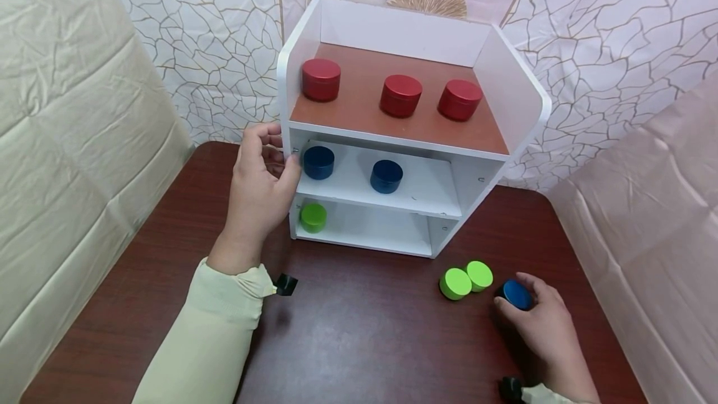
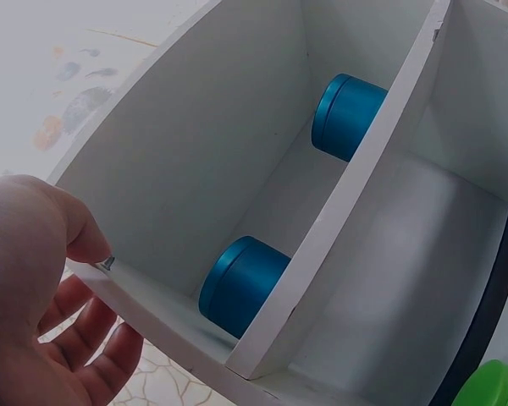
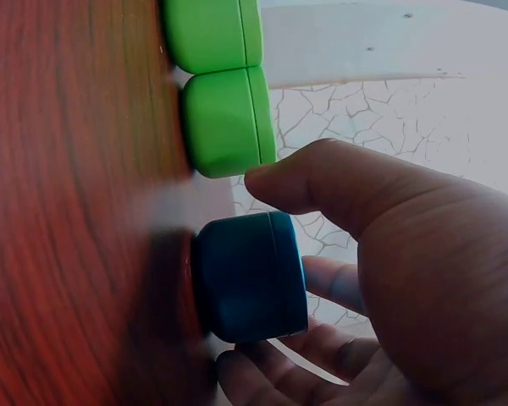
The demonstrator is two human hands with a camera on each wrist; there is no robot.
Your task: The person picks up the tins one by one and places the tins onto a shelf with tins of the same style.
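My left hand (image 1: 260, 186) grips the left side panel of a white shelf unit (image 1: 370, 136), thumb at the front edge and fingers outside. My right hand (image 1: 544, 323) surrounds a blue round tin (image 1: 516, 295) standing on the table; in the right wrist view a gap shows between thumb and tin, and the fingers lie along its other side. Close by, two touching green tins (image 1: 455, 283) stand on the table. Inside the unit, two blue tins (image 1: 386, 177) occupy the middle shelf, and one green tin (image 1: 313, 218) sits at the bottom left.
Red tins (image 1: 401, 96), three in all, stand on the unit's brown top board (image 1: 359, 80). The dark wooden table (image 1: 359, 329) extends in front. Patterned cloth (image 1: 213, 42) hangs behind, with pale padded cloth (image 1: 62, 111) along the left and more on the right.
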